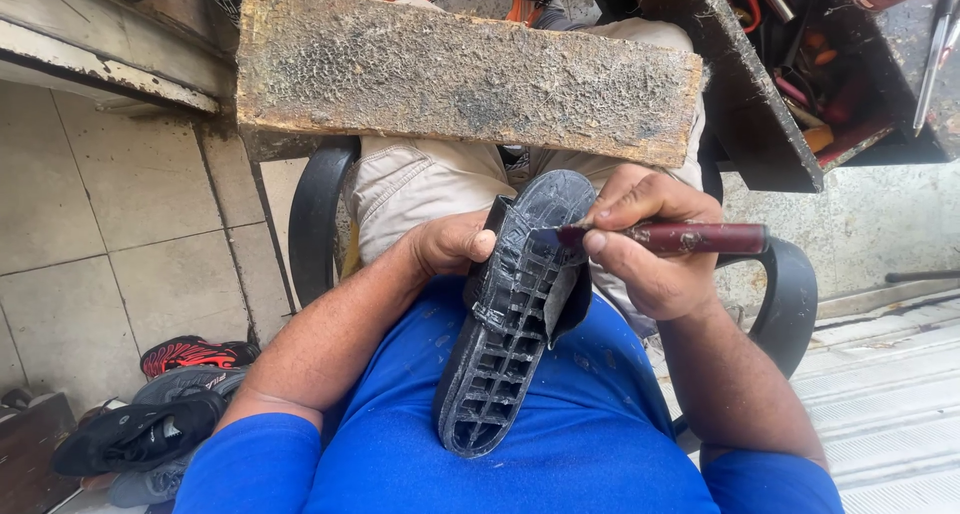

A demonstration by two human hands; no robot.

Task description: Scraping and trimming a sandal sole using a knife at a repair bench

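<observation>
Left hand [452,244] clamped round the edge of a black shoe sole [510,314] lying lengthwise on the lap, toe end away from the body, right hand [645,244] pinching a dark red tool [690,238] crosswise, its tip touching the sole's upper part.

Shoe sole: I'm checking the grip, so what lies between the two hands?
In the head view, only the sole lies between left hand and right hand.
</observation>
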